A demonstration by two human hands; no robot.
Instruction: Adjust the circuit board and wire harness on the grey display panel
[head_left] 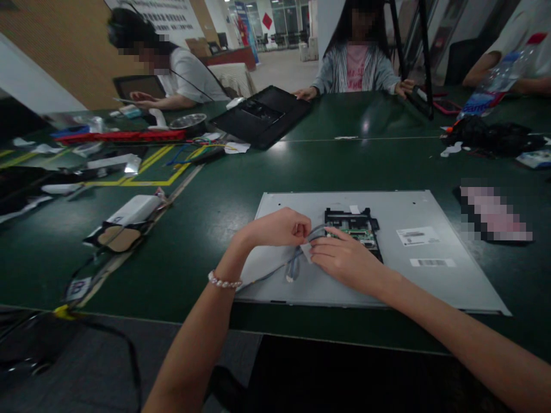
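A silver-grey display panel [400, 275] lies back side up on the green table before me. On its middle sits a black bracket with a green circuit board [364, 235]. My left hand [275, 226], a beaded bracelet at its wrist, is closed on the grey cable bundle [317, 231] at the left of the board. My right hand [344, 258] lies against the same bundle and the bracket, its fingers fairly straight and together; its fingertips and grip are partly hidden. A looped cable end [293, 269] hangs down the panel below my left hand.
A phone [495, 212] lies right of the panel. A white and black device with a cable [129, 221] stands left. Farther off are a black monitor cover [262, 117], a red strip [124, 136] and a plastic bottle [491, 86]. Other people sit around the table.
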